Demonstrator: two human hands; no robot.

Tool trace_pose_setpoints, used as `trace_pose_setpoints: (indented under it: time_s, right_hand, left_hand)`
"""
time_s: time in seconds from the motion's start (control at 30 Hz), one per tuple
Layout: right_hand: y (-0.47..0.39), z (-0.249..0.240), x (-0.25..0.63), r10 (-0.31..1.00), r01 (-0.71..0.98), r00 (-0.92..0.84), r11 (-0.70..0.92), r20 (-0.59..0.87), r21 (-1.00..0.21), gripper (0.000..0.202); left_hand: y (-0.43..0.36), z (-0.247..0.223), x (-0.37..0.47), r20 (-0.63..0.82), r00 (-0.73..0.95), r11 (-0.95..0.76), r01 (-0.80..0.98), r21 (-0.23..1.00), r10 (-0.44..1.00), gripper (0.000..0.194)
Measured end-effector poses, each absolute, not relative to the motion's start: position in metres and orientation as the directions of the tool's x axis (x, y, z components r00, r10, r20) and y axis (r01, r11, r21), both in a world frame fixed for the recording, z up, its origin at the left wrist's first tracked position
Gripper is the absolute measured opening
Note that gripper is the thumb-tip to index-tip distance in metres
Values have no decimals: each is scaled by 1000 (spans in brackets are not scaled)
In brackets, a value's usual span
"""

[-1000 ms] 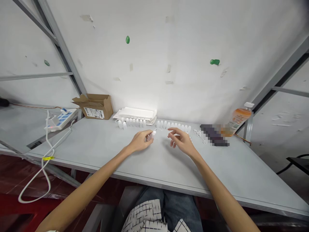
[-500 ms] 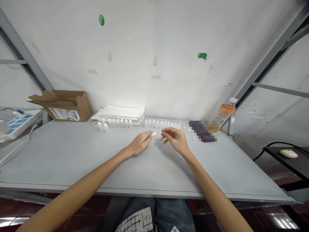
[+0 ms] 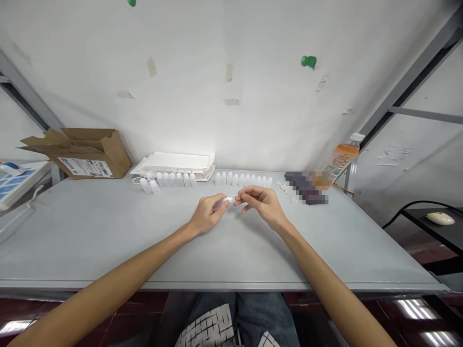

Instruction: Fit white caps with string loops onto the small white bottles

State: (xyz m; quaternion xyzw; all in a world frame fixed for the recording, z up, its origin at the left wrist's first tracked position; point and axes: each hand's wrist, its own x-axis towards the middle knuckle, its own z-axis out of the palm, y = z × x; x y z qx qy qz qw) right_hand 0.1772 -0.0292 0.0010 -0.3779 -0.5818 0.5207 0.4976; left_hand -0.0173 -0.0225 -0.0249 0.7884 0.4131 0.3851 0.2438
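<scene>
A small white plastic needle-tip bottle (image 3: 219, 204) lies in my left hand (image 3: 207, 215), whose fingers wrap around it. Its white nozzle points right, and a thin dark needle (image 3: 235, 197) sticks out of it. My right hand (image 3: 263, 206) has thumb and index finger pinched at the needle's far end. Whatever small thing may be between those fingertips is hidden. Behind my left hand stands a group of similar bottles with pointed tops (image 3: 176, 180). Another row of small white bottles (image 3: 241, 180) stands behind my right hand.
White sheets (image 3: 173, 161) lie stacked against the wall, beside an open cardboard box (image 3: 94, 154). Tangled white cord (image 3: 286, 192), a blurred dark item (image 3: 306, 188) and an orange drink bottle (image 3: 340, 159) are at the right. A grey table (image 3: 108, 241) spans the front.
My right hand has moved left, and its fingertips now meet the needle. The left hand still holds the bottle. My view has tilted down slightly.
</scene>
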Motion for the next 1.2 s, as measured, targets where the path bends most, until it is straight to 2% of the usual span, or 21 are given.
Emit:
trace_pose_setpoints:
  time_s: [1.2]
  right_hand:
    - [-32,-3,170,959,-118,-235,133,158,-984,27]
  left_hand:
    - [-21,-26,-17,403,387,-555,488,674,830,31]
